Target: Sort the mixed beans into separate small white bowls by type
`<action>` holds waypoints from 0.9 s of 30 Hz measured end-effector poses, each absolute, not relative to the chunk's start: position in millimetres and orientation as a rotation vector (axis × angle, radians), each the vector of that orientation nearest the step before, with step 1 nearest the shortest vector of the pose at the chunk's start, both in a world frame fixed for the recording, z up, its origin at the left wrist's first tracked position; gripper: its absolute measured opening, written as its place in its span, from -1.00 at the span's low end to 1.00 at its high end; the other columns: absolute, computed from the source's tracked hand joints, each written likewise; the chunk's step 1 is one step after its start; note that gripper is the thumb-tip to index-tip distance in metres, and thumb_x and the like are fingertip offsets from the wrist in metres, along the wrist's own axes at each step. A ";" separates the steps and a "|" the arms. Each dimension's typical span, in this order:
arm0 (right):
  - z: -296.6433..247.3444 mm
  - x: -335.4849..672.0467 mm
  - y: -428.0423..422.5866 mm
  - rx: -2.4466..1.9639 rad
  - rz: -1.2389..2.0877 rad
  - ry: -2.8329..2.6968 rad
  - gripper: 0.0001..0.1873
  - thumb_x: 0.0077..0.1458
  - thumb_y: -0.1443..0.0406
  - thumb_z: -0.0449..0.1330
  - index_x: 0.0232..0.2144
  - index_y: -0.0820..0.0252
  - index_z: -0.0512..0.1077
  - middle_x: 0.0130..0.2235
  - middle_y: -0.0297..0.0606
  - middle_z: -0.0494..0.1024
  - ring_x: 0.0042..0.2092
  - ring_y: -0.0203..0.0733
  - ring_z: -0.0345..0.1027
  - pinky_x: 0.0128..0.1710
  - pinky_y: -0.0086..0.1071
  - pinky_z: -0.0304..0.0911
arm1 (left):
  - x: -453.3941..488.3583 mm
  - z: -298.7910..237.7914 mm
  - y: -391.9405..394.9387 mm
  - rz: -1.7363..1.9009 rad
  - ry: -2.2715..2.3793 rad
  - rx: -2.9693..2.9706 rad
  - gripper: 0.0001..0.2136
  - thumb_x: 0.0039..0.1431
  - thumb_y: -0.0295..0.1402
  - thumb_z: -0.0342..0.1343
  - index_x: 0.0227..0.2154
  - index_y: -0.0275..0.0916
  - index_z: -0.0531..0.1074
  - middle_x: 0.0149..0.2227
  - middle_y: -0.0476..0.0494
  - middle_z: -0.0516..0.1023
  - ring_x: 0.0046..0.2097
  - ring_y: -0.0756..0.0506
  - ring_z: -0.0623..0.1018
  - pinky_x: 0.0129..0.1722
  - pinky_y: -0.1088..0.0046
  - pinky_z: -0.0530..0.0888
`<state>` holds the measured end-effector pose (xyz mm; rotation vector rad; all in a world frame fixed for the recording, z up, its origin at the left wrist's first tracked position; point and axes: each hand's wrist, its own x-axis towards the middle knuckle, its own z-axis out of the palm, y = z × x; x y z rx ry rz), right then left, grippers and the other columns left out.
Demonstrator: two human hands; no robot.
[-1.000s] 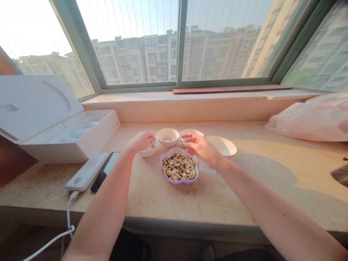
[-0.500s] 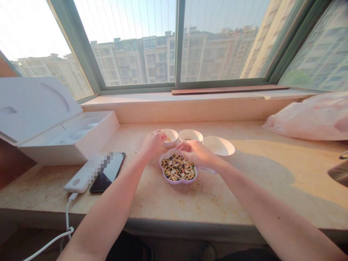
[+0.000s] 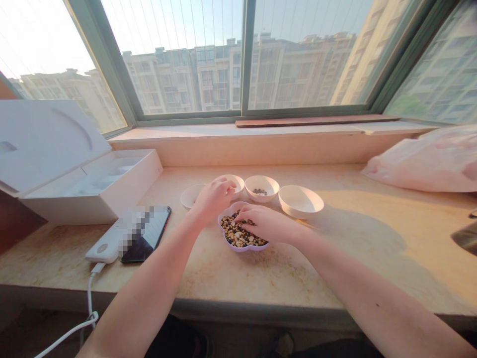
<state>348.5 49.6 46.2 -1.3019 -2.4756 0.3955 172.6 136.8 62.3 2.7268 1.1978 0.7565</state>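
Note:
A purple flower-shaped bowl [image 3: 238, 246] full of mixed beans and grains sits in the middle of the stone sill. My right hand [image 3: 261, 223] lies over it, fingers curled down into the beans in a pinch. My left hand [image 3: 214, 196] hovers above a small white bowl [image 3: 238, 181] just behind the purple one, fingers bunched together. Beside that bowl stand a white bowl [image 3: 263, 185] with a few dark beans, a larger white bowl [image 3: 301, 201] to the right and another white bowl [image 3: 188, 196] to the left.
An open white box [image 3: 93, 189] with its lid up stands at the left. A phone [image 3: 147, 238] and a white power bank [image 3: 104, 246] with a cable lie near the front left edge. A pink plastic bag [image 3: 428, 161] rests at the right. The window ledge runs behind.
My left hand moved right from the leftmost white bowl to the one behind the purple bowl. My right hand dropped from the air into the mixed beans.

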 end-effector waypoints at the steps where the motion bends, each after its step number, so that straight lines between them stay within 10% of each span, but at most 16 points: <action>1: 46.1 348.6 50.2 -1.313 0.395 -2.477 -0.73 0.23 0.38 0.12 -0.20 0.15 0.63 0.07 -0.17 0.56 -0.04 -0.04 0.47 0.01 -0.19 0.35 | 173.2 62.4 136.0 0.746 1.195 2.730 -0.72 0.35 -0.37 -0.06 -0.15 -0.13 0.59 -0.04 -0.13 0.59 -0.11 -0.14 0.57 -0.11 0.36 0.48; 20: 51.5 350.4 53.8 -1.507 0.449 -2.381 -0.84 0.09 0.39 0.22 -0.38 0.11 0.62 -0.33 -0.27 0.65 -0.31 -0.15 0.45 -0.31 -0.31 0.25 | 173.9 60.4 137.2 0.706 1.212 2.679 -0.72 0.34 -0.35 -0.04 -0.18 -0.15 0.61 -0.12 -0.17 0.60 -0.18 -0.13 0.56 -0.22 0.39 0.45; 27: 56.4 362.2 56.9 -1.461 0.677 -1.843 -0.61 0.19 -0.01 0.20 -0.33 0.18 0.60 -0.40 -0.23 0.57 -0.33 -0.15 0.40 -0.31 -0.31 0.25 | 178.8 66.1 130.0 0.863 0.988 2.612 -0.74 0.36 -0.35 -0.02 -0.23 -0.20 0.60 -0.18 -0.14 0.60 -0.20 -0.08 0.54 -0.14 0.39 0.45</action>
